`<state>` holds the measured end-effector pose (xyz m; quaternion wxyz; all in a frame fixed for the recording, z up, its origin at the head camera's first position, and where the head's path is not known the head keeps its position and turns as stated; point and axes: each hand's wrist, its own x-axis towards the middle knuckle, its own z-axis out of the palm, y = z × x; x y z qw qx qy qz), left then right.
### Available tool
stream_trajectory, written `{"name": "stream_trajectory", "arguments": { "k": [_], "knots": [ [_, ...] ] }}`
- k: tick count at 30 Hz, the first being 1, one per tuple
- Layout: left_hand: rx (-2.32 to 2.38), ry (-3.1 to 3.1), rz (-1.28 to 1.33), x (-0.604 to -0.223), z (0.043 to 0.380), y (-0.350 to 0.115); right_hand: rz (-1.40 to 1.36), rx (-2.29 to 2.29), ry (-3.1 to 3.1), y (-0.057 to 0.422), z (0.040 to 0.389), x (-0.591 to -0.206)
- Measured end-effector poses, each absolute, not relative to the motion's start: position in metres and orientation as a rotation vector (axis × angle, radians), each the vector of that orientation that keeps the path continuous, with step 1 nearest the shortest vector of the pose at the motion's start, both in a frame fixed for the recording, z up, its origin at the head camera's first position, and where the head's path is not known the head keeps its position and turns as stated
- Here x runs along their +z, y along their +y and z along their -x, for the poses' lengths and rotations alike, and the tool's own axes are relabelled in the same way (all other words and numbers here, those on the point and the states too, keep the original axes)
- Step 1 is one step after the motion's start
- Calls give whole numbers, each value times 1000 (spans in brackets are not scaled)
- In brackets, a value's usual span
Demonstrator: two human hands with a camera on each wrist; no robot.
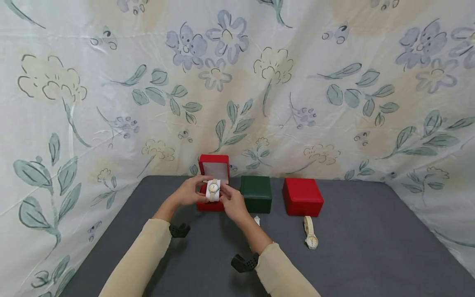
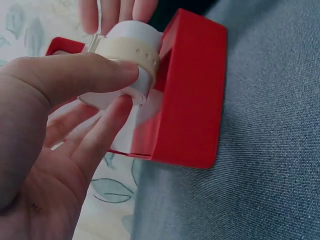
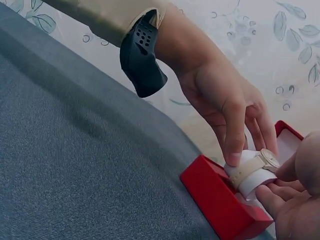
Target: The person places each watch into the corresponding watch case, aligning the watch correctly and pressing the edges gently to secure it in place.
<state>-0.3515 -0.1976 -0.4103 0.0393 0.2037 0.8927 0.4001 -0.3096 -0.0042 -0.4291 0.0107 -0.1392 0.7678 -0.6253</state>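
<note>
A wristwatch (image 1: 213, 188) with a cream strap is wrapped round a white cushion (image 2: 142, 30), just above an open red box (image 1: 210, 207). My left hand (image 1: 188, 191) grips the cushion from the left, its thumb lying on the strap in the left wrist view. From the right, my right hand (image 1: 234, 203) pinches the cushion's other end, with its thumb near the watch face in the right wrist view. Behind the cushion the box's lid (image 1: 214, 159) stands raised, showing a pale lining. The box's inside is partly hidden by the hands and cushion.
Right of the open box stand a closed dark green box (image 1: 256, 194) and a closed red box (image 1: 302, 197). A cream-strapped watch (image 1: 311, 235) lies before the red one. Another pale watch strap (image 1: 257, 220) is mostly hidden by my right arm. A floral cloth (image 1: 237, 103) hangs behind the grey table (image 1: 363, 247).
</note>
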Motion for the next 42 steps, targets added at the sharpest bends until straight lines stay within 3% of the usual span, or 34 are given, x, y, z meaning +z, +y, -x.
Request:
{"name": "stream_trajectory", "arguments": {
  "k": [21, 42],
  "knots": [
    [1085, 2786, -564, -415, 359, -193, 400, -1823, 2470, -8, 318, -436],
    [824, 2941, -572, -425, 359, -189, 585, -1178, 2848, -14, 323, -432]
  ]
}}
